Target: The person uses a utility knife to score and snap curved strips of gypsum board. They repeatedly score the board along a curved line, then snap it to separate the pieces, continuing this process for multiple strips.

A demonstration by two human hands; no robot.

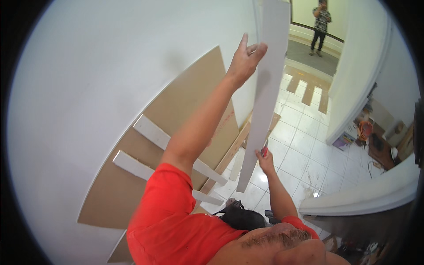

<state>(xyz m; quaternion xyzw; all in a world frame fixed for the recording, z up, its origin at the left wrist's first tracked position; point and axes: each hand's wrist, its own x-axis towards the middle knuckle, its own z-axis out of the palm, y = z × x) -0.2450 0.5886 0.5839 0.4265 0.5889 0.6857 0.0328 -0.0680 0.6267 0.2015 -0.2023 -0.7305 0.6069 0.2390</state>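
A long, narrow strip of pale board, probably plasterboard, stands upright before me, its lower end close to the floor. My left hand is raised at the strip's left edge, fingers apart, with one finger pointing up. It overlaps the strip in the view; whether it touches is not clear. Lower down, at the opposite edge, my right hand grips a small red-handled tool, perhaps a utility knife. The right thumb lies over the strip's edge. Part of the tool is hidden in the fingers.
Large brown-faced sheets lean against the white wall, with white-faced strips propped across them. Cut brown strips lie on the tiled floor. Another person stands beyond the doorway. Boxes and an orange coil sit right.
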